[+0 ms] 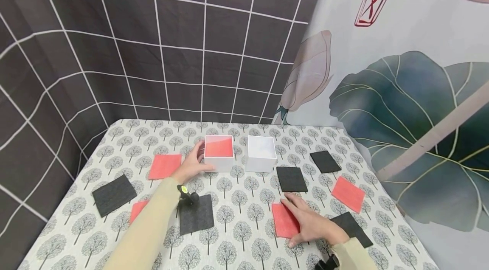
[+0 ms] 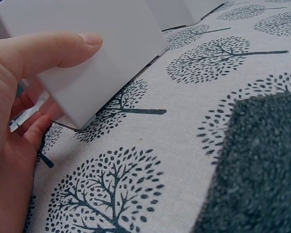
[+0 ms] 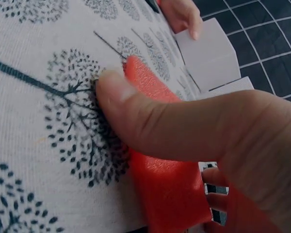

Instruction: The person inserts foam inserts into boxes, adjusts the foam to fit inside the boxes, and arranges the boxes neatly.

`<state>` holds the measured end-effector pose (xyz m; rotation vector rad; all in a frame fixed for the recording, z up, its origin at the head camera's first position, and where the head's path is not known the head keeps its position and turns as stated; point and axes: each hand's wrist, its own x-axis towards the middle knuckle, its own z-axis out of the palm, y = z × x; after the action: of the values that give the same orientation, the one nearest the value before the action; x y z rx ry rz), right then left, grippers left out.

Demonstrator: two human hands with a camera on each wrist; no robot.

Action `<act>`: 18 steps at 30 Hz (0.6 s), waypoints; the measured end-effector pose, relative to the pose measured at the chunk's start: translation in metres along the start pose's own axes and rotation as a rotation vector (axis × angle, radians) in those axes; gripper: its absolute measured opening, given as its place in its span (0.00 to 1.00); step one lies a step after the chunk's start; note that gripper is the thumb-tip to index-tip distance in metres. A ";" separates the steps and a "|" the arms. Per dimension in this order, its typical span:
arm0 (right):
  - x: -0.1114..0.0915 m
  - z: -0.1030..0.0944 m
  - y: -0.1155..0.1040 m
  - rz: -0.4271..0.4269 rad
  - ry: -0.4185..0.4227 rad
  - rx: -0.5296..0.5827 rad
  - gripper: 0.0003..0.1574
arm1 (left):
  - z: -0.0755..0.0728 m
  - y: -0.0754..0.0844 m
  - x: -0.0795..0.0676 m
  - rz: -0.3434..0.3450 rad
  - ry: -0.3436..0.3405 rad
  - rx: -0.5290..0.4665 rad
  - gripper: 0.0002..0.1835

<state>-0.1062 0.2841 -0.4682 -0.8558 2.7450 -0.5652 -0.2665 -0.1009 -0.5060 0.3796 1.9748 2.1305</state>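
Holding white open-topped box [image 1: 219, 164], red piece [image 1: 217, 148] inside: left hand [image 1: 192, 165].

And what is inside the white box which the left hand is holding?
Inside the white box, a red piece shows. Whether anything lies beneath it cannot be seen, because it covers what is under.

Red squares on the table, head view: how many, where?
4. Upper-left square beside the left hand; lower-left square partly behind the left arm; middle square at the right hand; right square. Red also shows in the left white box; arms may hide more.
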 end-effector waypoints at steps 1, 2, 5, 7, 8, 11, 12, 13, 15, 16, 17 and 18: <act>0.000 0.000 0.000 -0.002 0.000 0.008 0.76 | 0.000 0.000 0.000 -0.003 0.002 0.000 0.64; 0.000 0.001 0.001 -0.004 0.003 0.016 0.75 | 0.000 0.000 0.000 -0.003 0.003 0.007 0.64; 0.000 0.001 0.001 -0.012 0.013 0.039 0.72 | 0.001 0.002 -0.001 0.004 0.004 0.014 0.62; 0.000 0.002 0.002 -0.025 0.026 0.043 0.69 | 0.001 0.003 -0.001 0.012 0.006 0.027 0.61; 0.000 0.002 0.002 -0.034 0.032 0.041 0.68 | 0.001 0.003 -0.001 0.014 0.006 0.034 0.61; 0.000 0.002 0.003 -0.068 0.054 0.019 0.65 | 0.002 0.004 -0.002 0.008 0.015 0.041 0.60; 0.000 0.002 0.003 -0.079 0.059 0.011 0.63 | 0.002 0.005 -0.002 0.006 0.015 0.044 0.61; 0.000 0.002 0.002 -0.086 0.064 0.004 0.62 | 0.002 0.005 -0.002 0.004 0.015 0.045 0.61; 0.000 0.002 0.001 -0.087 0.072 -0.008 0.60 | 0.002 0.005 -0.003 -0.001 0.018 0.041 0.61; 0.000 0.003 0.001 -0.087 0.074 -0.013 0.59 | 0.002 0.005 -0.003 0.000 0.016 0.038 0.61; 0.000 0.003 0.001 -0.086 0.077 -0.023 0.59 | 0.002 0.006 -0.003 0.000 0.014 0.037 0.61; 0.000 0.003 0.001 -0.085 0.080 -0.034 0.59 | 0.002 0.006 -0.003 0.002 0.010 0.032 0.61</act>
<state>-0.1057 0.2833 -0.4716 -0.9831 2.8083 -0.5818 -0.2629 -0.1001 -0.5002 0.3771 2.0174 2.1076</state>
